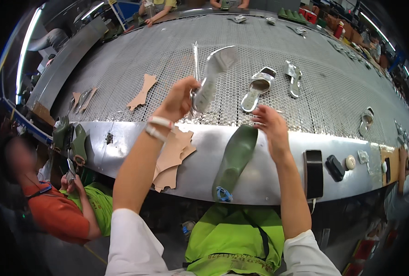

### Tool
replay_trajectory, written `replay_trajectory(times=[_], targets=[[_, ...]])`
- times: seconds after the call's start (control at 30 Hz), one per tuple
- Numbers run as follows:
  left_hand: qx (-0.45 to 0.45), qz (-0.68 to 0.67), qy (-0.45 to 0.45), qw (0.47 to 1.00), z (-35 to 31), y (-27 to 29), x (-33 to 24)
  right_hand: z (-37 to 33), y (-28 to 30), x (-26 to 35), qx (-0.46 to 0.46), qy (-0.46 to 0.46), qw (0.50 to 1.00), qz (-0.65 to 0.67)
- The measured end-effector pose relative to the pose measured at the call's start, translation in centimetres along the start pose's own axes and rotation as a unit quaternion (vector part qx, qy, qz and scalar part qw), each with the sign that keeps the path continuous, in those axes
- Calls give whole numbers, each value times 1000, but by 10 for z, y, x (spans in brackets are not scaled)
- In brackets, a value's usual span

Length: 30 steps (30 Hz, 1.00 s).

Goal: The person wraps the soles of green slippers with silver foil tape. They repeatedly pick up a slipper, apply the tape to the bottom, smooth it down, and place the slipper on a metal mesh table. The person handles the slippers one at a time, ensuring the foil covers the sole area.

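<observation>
Left hand (179, 99) grips silver shoe (211, 78) raised over belt (305, 60) | right hand (271, 126) empty, fingers loosely spread | green shoe form (236, 158) waits unused | more silver shoes remain on belt

You've got a silver shoe (212, 78) in hand, on a perforated grey metal belt (305, 50). Dark green shoe last (235, 156), tan leather pieces (172, 158), lime-green apron (232, 239), white sleeves.

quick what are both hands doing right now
left hand: closed, holding a silver shoe up over the perforated metal table
right hand: open, fingers spread, holding nothing
</observation>
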<state>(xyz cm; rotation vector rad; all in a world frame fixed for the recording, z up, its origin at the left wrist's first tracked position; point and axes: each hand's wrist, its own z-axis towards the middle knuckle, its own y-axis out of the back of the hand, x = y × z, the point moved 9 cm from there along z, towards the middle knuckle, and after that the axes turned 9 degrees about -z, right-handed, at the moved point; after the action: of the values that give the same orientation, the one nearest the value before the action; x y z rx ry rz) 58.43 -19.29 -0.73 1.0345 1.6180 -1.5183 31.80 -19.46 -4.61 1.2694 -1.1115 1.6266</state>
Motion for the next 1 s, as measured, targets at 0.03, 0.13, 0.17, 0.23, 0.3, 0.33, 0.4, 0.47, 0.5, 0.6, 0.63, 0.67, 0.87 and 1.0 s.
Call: replay_trajectory(times=[0.03,0.13,0.17,0.23,0.3,0.33,0.4,0.47,0.5,0.6,0.63,0.67,0.87,1.0], targets=[[25,-58,-20,998,-23,-32,4,-14,-26,7,77,-25,993,82],[121,58,-58,989,-79,-99,-4,-46,-60,29,109,-49,967,225],[98,120,-102,983,-86,-95,-1,-53,-60,23,83,-87,965,233],[50,222,-77,971,-115,-103,15,-76,-30,25,20,-65,979,192],[26,421,-141,895,-147,-118,31,-110,-3,28,-22,-58,985,162],[-3,506,-193,841,-165,-127,40,-129,8,29,-31,-54,991,116],[-47,601,-221,767,-187,-137,70,-160,16,19,-36,-65,992,104],[-120,573,-160,795,-188,-114,96,-189,28,6,-50,-85,984,151],[-151,558,-129,806,-188,-104,107,-199,30,-4,-55,-111,975,182],[-128,289,-155,936,-198,-108,117,-211,24,-21,-63,-162,945,278],[-118,118,-114,979,-204,-109,131,-210,15,-21,-53,-169,934,310],[-98,167,-124,973,-218,-118,135,-209,5,-21,-40,-178,921,345],[44,179,-74,980,-257,-157,160,-233,0,-29,-18,-229,949,216],[7,32,15,999,-277,-105,200,-279,-27,-56,38,-309,914,259]])
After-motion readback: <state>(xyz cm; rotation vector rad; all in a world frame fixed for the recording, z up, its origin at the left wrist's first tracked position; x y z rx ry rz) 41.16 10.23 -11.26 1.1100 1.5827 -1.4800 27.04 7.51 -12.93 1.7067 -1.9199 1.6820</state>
